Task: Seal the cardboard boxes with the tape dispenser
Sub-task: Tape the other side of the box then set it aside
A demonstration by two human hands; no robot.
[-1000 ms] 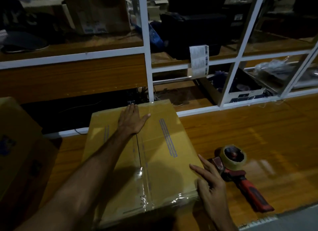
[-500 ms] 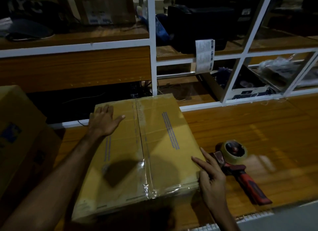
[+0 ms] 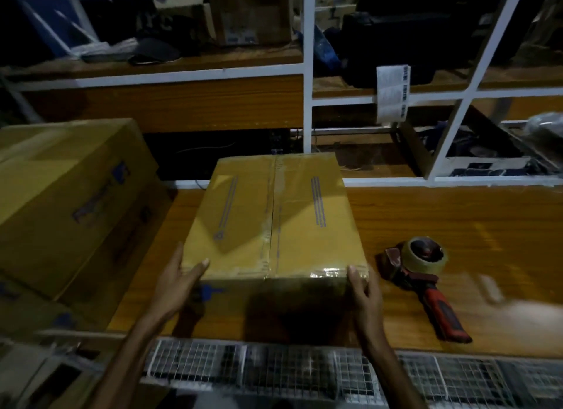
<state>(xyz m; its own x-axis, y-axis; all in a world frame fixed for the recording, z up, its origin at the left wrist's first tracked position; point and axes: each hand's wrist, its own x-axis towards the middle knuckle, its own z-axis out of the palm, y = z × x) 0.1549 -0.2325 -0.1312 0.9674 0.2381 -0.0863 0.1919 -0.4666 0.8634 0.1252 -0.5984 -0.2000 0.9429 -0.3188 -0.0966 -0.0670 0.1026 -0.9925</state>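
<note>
A closed cardboard box [image 3: 292,220] sits in the middle of the wooden table [image 3: 457,226], with clear tape running along its centre seam and over the near edge. My left hand [image 3: 179,279] grips its near left corner, thumb on top. My right hand [image 3: 362,284] grips the near right corner. The tape dispenser [image 3: 426,274], red-handled with a roll of tape, lies on the table to the right of the box, untouched.
A larger cardboard box [image 3: 70,201] stands on the left, close to the taped box. White-framed shelves [image 3: 307,73] with dark clutter rise behind the table. A wire mesh panel [image 3: 274,372] runs below the table's front edge.
My left hand came back from the box's far top to the near left corner. My right hand shifted onto the near right corner. The view tilted down and the box now lies squarer.
</note>
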